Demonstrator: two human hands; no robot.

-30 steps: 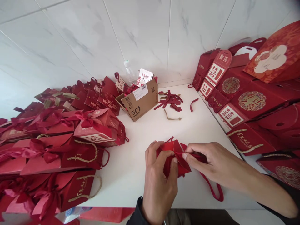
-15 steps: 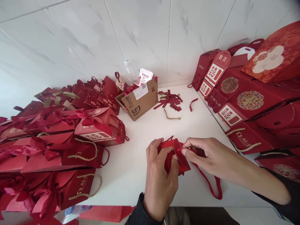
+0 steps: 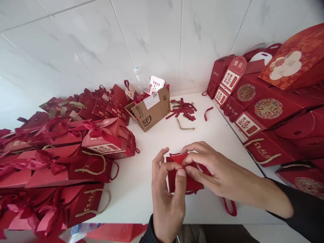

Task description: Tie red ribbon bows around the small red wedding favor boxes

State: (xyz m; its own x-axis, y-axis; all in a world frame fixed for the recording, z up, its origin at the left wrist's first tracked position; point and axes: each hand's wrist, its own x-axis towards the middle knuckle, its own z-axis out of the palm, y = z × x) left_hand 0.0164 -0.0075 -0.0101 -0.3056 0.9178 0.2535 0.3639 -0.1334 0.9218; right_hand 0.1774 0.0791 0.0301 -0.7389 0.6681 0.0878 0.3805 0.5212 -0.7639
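Note:
A small red gift box [image 3: 174, 179] sits on the white table in front of me, its top partly covered by my fingers. My left hand [image 3: 168, 192] is at the box's left side, thumb and index finger closed together on its top while the other fingers stick up. Coming from the right, my right hand [image 3: 215, 167] pinches at the same spot, fingertips meeting those of the left. What exactly lies between the fingertips is hidden. A dark red ribbon [image 3: 231, 208] runs out from under my right hand and loops onto the table.
Rows of red gift boxes with bows [image 3: 63, 168] fill the left side. Behind stand an open cardboard box [image 3: 154, 111] and a plastic bottle [image 3: 138, 79]. Loose red ribbon strips [image 3: 183, 109] lie beside it. More red boxes [image 3: 268, 108] are stacked at right.
My right hand has moved left over the box top, and my left hand's fingers have shifted to meet it. The flap that stood up is lower, and less ribbon shows.

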